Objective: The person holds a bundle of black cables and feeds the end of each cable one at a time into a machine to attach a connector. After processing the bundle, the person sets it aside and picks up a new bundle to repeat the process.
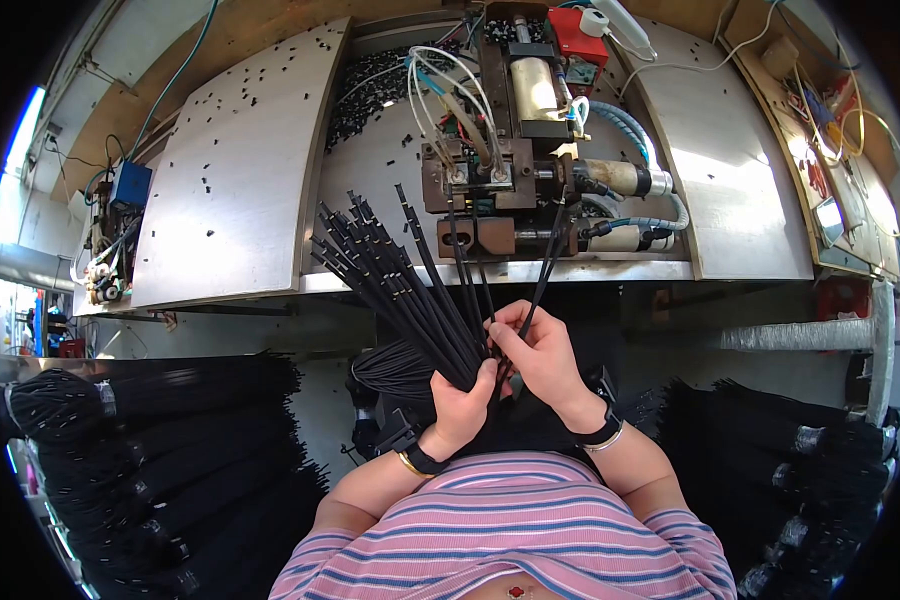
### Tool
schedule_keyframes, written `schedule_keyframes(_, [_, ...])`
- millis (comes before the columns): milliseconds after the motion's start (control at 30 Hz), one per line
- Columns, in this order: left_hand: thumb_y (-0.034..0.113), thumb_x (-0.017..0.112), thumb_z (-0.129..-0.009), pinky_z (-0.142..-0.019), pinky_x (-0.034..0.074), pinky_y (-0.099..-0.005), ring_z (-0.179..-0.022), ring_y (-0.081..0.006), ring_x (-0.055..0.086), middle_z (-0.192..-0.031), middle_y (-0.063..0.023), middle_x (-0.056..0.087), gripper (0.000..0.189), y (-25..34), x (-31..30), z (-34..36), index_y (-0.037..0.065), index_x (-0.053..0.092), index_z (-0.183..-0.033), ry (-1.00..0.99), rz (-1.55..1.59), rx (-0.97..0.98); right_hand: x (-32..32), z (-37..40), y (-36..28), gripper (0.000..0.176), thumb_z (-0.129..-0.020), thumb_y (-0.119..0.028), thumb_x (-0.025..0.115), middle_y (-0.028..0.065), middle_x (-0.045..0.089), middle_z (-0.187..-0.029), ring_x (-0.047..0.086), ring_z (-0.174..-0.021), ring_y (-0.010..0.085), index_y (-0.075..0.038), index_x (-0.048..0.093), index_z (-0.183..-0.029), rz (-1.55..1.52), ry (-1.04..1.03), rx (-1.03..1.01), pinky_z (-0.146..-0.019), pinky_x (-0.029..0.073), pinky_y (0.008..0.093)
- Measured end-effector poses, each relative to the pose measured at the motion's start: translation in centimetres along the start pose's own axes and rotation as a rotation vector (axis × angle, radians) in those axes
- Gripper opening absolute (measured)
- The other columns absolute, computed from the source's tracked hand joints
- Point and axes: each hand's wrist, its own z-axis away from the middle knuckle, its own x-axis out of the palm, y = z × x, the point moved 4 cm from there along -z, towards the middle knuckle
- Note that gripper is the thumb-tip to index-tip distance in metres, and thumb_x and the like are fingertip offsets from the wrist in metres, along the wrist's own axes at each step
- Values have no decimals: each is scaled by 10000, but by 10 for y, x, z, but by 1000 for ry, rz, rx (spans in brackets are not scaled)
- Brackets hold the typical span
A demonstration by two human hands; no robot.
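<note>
My left hand (460,405) is closed around a thick bundle of black cords (410,300), which fans out up and to the left. Many of these cords have dark tips with small light bands. Close beside it, my right hand (538,358) pinches a few black cords (545,270) between thumb and fingers. Those cords reach up toward the right side of a machine block (490,238). A few other cords run from the hands up to the block's middle. Below the fingers, the lower ends of the cords are partly hidden.
A metal press machine (480,175) with hoses and cylinders stands on the bench ahead. Small black pieces (370,100) lie heaped behind it and scattered over the left metal panel (240,170). Large bundles of black cords hang at left (170,450) and right (770,470).
</note>
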Motion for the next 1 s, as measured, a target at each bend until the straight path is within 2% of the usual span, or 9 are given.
schedule_keyframes(100, [-27,484,-862,-557,496,-253,-624,-141,585,-813,-80,604,191,-2,-1,0,-58,541,-1042,-2,9,-8,-2,2,-4,131,-885,-114,584,29,576,-705,541,-470,77,-8,551,-955,-16,-13,48,-368,418,200])
schedule_keyframes(200, [-25,485,-863,-560,498,-258,-625,-144,588,-812,-79,603,177,3,4,-1,-57,541,-1028,-6,36,-31,-3,5,-11,101,-879,-53,571,33,580,-755,590,-618,95,6,585,-959,62,-140,151,-487,491,216])
schedule_keyframes(233, [-25,485,-863,-560,498,-258,-625,-144,588,-812,-79,603,177,3,4,0,-57,541,-1028,-5,36,-33,-4,5,-11,101,-879,-53,571,33,580,-755,590,-618,95,6,585,-959,62,-140,153,-487,491,216])
schedule_keyframes(367, [-23,493,-864,-560,496,-258,-635,-138,584,-809,-72,603,163,0,4,-1,-54,540,-1016,-37,37,-2,-4,5,-13,90,-873,-44,579,43,587,-767,605,-626,117,9,607,-941,203,-187,-4,-478,494,219])
schedule_keyframes(500, [-25,544,-864,-556,507,-235,-687,-113,604,-874,-64,621,182,9,4,-11,-37,565,-1044,-8,41,88,4,-1,-21,82,-882,-49,569,47,598,-752,603,-605,116,13,617,-905,141,-50,-137,-463,485,211])
schedule_keyframes(600, [-23,548,-865,-560,512,-239,-707,-111,603,-889,-66,616,176,19,2,-19,-34,563,-1040,21,-36,179,7,-10,-20,120,-899,-93,557,49,603,-725,583,-560,106,12,614,-903,55,16,-43,-433,463,206])
schedule_keyframes(733, [-21,546,-867,-554,510,-235,-696,-105,596,-868,-58,612,155,22,1,-31,-29,562,-1020,-6,43,161,10,-20,-19,179,-900,-161,569,34,604,-684,535,-475,72,10,623,-888,-28,85,-29,-376,398,193])
schedule_keyframes(1000, [-16,553,-866,-535,499,-226,-661,-95,584,-837,-49,601,130,29,2,-44,-20,553,-997,-13,1,207,14,-29,-26,184,-910,-165,554,40,597,-699,535,-496,90,4,619,-875,-83,103,7,-384,406,209])
